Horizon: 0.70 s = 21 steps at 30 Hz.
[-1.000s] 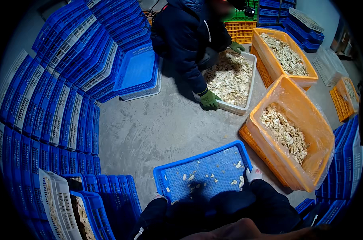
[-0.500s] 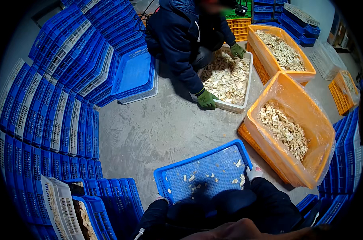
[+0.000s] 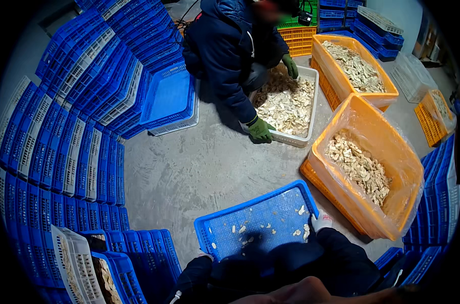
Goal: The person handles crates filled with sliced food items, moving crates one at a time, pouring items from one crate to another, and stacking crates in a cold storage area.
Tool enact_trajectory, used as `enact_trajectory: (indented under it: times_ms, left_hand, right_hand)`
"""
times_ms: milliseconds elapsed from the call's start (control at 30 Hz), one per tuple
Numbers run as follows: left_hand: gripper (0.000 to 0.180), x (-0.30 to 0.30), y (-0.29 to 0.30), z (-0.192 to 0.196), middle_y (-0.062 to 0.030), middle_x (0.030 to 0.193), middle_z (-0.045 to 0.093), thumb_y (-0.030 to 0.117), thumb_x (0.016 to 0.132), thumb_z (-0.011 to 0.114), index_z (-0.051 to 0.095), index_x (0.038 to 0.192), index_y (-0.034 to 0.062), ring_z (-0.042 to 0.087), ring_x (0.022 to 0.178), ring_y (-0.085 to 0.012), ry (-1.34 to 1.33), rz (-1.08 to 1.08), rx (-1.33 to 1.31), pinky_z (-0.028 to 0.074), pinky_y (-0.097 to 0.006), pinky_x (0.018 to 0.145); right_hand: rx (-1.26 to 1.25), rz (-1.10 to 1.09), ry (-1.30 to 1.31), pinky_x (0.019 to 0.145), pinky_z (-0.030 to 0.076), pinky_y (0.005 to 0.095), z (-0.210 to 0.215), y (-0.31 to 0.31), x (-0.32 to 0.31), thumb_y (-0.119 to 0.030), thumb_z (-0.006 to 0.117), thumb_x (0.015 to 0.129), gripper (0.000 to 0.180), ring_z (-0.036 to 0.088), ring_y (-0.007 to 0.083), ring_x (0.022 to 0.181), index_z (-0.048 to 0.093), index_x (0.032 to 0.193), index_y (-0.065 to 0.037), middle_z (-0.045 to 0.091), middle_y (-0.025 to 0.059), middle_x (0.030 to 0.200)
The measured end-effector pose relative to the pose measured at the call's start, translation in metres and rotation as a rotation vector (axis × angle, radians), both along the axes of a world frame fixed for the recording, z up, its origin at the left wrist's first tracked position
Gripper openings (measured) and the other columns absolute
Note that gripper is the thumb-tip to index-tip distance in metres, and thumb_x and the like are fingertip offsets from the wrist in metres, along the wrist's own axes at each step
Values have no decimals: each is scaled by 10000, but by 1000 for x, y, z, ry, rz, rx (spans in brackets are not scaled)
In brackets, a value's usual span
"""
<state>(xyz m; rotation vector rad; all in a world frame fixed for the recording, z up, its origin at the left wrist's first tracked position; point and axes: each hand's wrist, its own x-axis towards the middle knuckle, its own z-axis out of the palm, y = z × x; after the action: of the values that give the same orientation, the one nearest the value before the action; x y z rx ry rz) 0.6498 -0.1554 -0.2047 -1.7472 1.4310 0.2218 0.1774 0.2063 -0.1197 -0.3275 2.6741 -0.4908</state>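
A shallow blue plastic tray [image 3: 270,215] with a mesh floor is in front of me, a few pale dried slices [image 3: 307,233] scattered over it. My right hand [image 3: 321,221], in a white glove, holds the tray's right edge. At its left edge is my left hand [image 3: 205,255], mostly hidden by the dark sleeve but closed on the rim. My shadow falls across the near part of the tray. Close to my right hand stands an orange crate [image 3: 336,200] with a clear plastic liner, partly filled with pale slices [image 3: 359,167].
Opposite me a co-worker in green gloves bends over a white tray [image 3: 311,109] full of slices. A second lined orange crate [image 3: 349,93] stands behind. Stacked blue and white trays [image 3: 83,152] line the left side. Concrete floor [image 3: 189,157] lies between.
The co-worker's farther hand has moved from the white tray's rim inward over the slices. My hands keep their hold on the blue tray, which has barely shifted.
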Motion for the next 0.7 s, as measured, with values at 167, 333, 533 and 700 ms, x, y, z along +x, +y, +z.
enact_trajectory:
  times_ms: [167,333,533,700]
  left_hand:
    - [611,-25,8,-14,-147,1383,496,376,793,558,538,1319,65,471,1284,-297,70,2,95,378,-391,1066]
    - [621,-27,11,-5,-152,1396,477,381,794,553,526,1329,67,454,1296,-299,77,-7,117,364,-393,1074]
    - [633,-25,7,2,-158,1412,454,388,796,547,512,1341,70,433,1310,-300,79,-2,123,348,-395,1083]
    - [642,-26,6,1,-163,1425,435,393,797,542,500,1351,72,416,1322,-301,88,-4,132,335,-397,1091]
  right_hand:
    - [37,-30,56,775,506,454,-18,27,1,-360,616,836,316,651,348,852,618,1020,-103,672,169,906]
    - [43,-33,38,773,506,451,-10,27,-2,-365,614,838,323,650,342,862,609,1027,-103,672,168,914]
    - [4,-22,36,777,505,450,-9,24,-1,-370,611,840,326,649,340,875,611,1042,-114,672,163,923]
    - [10,-9,67,775,507,450,-14,27,-1,-384,606,839,351,648,344,876,599,1067,-118,673,161,925]
